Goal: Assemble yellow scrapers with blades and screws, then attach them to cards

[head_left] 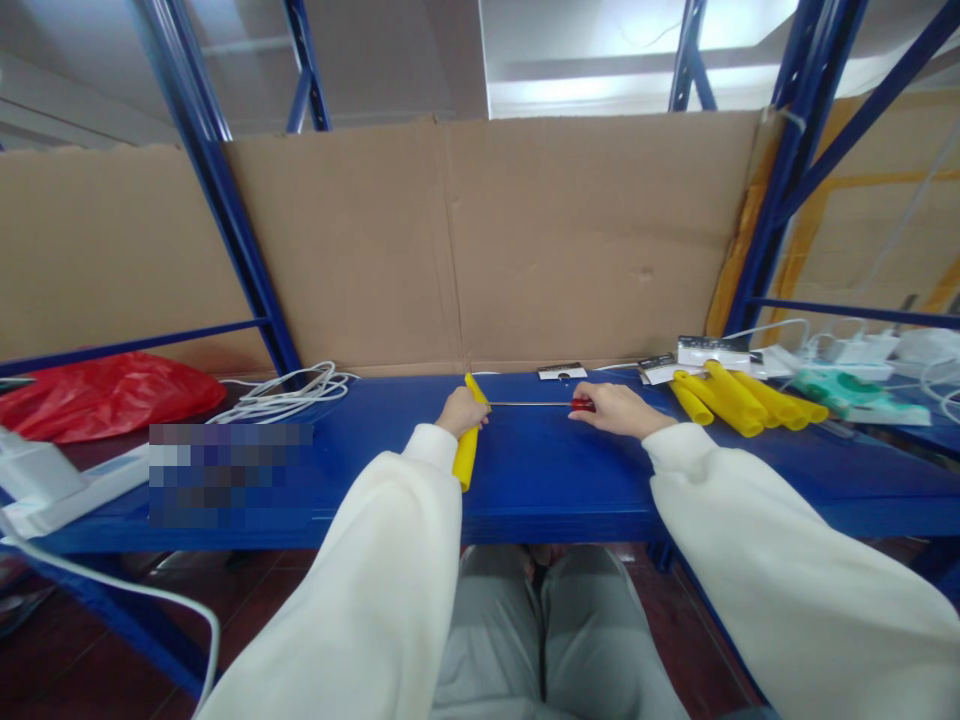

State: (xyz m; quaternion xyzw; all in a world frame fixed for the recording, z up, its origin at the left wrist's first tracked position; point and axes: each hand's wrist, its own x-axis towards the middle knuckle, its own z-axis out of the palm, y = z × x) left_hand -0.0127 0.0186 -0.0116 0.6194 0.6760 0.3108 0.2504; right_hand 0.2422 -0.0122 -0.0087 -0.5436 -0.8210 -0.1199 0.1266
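My left hand (460,411) is closed around a yellow tube (466,460), which points away from me over the blue shelf top. In my right hand (616,408) is the red handle of a screwdriver (536,404). Its thin metal shaft runs level to the left, and the tip meets the side of the tube by my left fingers. My fingers hide the exact spot of contact and part of the handle.
Several yellow tubes (750,398) lie in a pile at the right, beside white-and-black packets (712,352) and a green-and-white packet (855,393). Leftward are a coiled white cable (300,395), a red plastic bag (112,395) and a power strip (82,500). Cardboard (525,240) stands behind.
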